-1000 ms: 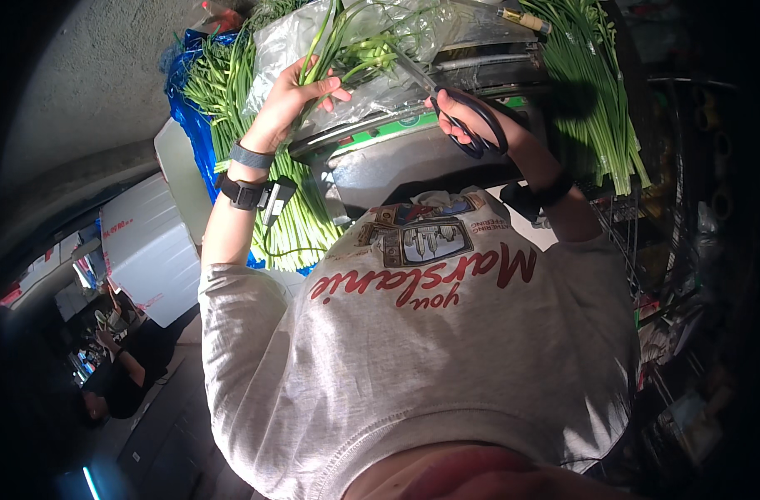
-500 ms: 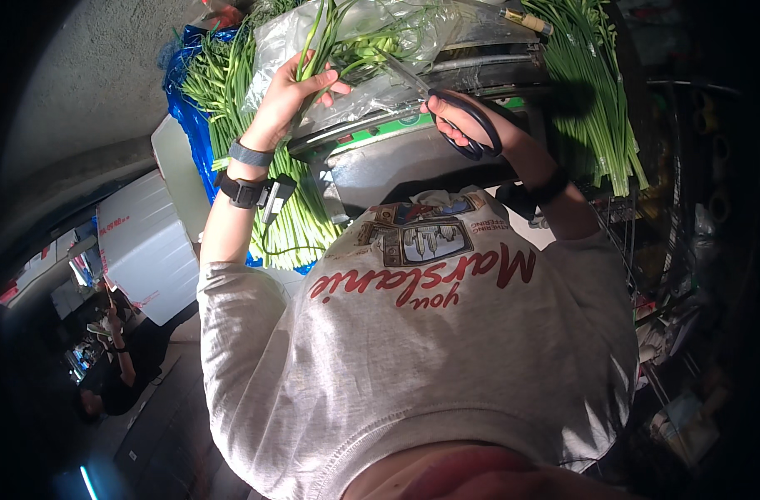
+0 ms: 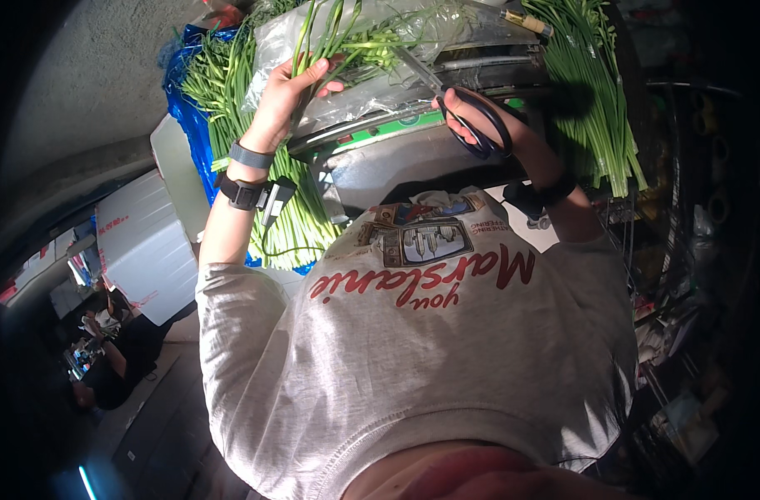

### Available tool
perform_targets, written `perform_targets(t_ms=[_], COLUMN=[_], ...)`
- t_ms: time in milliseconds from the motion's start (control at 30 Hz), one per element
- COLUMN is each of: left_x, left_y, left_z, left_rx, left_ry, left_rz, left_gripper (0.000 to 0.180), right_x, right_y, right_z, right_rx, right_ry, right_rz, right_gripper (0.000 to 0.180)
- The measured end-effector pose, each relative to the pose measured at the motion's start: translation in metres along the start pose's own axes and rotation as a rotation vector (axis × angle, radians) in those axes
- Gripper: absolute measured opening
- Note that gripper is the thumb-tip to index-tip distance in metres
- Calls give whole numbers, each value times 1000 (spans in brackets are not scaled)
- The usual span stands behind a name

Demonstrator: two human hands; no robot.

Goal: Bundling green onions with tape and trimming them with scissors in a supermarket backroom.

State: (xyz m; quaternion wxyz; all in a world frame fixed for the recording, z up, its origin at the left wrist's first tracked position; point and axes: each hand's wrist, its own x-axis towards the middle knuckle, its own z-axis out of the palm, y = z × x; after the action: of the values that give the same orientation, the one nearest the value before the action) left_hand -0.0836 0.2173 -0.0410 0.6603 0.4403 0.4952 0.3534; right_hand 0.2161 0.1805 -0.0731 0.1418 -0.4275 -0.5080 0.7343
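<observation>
My left hand (image 3: 286,98) is closed around a few long green stalks (image 3: 333,35) with slim buds, which look like flowering chives or garlic scapes. They stick up past its fingers over a clear plastic sheet (image 3: 267,42). Fingers through the loops, my right hand (image 3: 460,115) grips a pair of scissors (image 3: 503,137) with dark handles. Their silver blades point up and left at a small heap of short green pieces (image 3: 376,48) lying on the plastic. Whether the blade tips touch this heap I cannot tell.
Green stalks lie in a large bundle (image 3: 305,221) at left on blue plastic (image 3: 180,92), and in another bundle (image 3: 600,108) at right. A metal tray (image 3: 388,167) sits in front of me. White boxes (image 3: 142,242) and another person (image 3: 117,367) are at far left.
The scissors and my right hand have shifted slightly to the right. The stalks in my left hand have tilted a little to the right, and my left hand has barely moved.
</observation>
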Motion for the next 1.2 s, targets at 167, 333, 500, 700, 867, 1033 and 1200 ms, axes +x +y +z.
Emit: perform_targets(t_ms=[167,333,500,700,867,1033,1200], left_x=[3,3,1,-2,2,2,5], left_y=[-2,-10,-10,-11,-12,-8,-10], left_z=[0,-1,0,3,3,7,6], left_rx=[-17,-75,-60,-12,97,119,202], left_ry=[68,102,88,43,-19,-35,-56], left_rz=[-36,0,-8,-33,-11,-24,22], left_gripper=[24,22,20,20,20,20,17], right_x=[-8,-3,-6,-3,3,7,5], right_y=[8,23,23,7,6,8,3], right_z=[-6,0,7,18,18,18,15], right_rx=[-117,-231,-137,17,3,-61,-38], right_ry=[-33,-21,-8,49,48,62,64], right_rz=[-20,89,-27,-115,-101,-34,26], right_gripper=[65,63,64,53,50,52,57])
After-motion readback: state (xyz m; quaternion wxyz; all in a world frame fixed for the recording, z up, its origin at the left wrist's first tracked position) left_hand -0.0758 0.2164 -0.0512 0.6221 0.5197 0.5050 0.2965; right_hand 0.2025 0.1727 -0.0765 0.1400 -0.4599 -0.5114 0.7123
